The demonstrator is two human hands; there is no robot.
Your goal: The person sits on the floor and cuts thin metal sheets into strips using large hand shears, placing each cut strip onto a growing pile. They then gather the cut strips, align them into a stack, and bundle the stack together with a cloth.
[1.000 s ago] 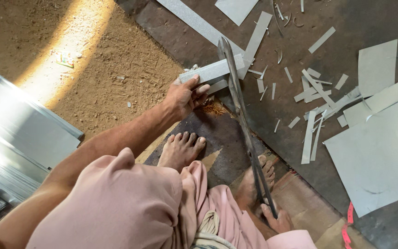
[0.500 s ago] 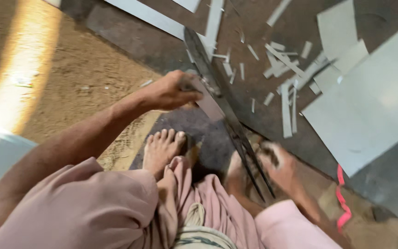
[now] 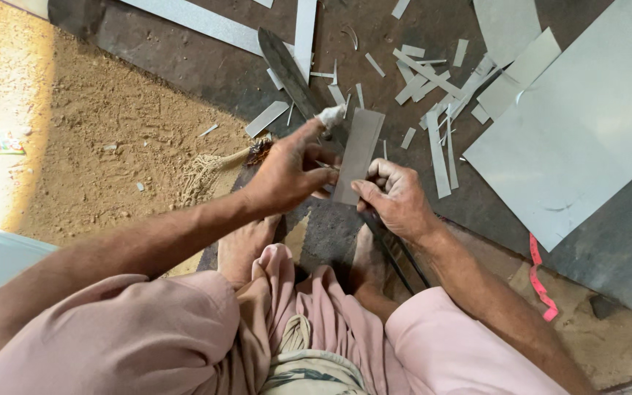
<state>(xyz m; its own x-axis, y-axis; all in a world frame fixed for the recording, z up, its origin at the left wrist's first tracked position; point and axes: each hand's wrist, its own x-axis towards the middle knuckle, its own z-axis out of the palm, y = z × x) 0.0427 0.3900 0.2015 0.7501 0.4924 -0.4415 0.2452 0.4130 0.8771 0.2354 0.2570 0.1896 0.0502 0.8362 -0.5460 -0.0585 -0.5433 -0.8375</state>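
A: Hands, what do you log?

B: Both meet on one flat grey rectangular sheet-metal strip, held upright over the dark mat; left hand pinches its left edge low down, forefinger stretched out, tip wrapped in a white bandage; right hand is closed on the strip's lower end, thumb across the face.

A: Under them?

B: Long dark steel shear blade runs from upper left down beneath the hands; its thin dark handles come out below the right wrist, beside the right bare foot; left bare foot sits just under the left forearm.

A: Surroundings?

B: Scattered thin grey metal offcuts right of the strip, close by; a large grey metal sheet farther right; sandy ground left; pink tape scrap lower right; pink trousers fill the bottom.
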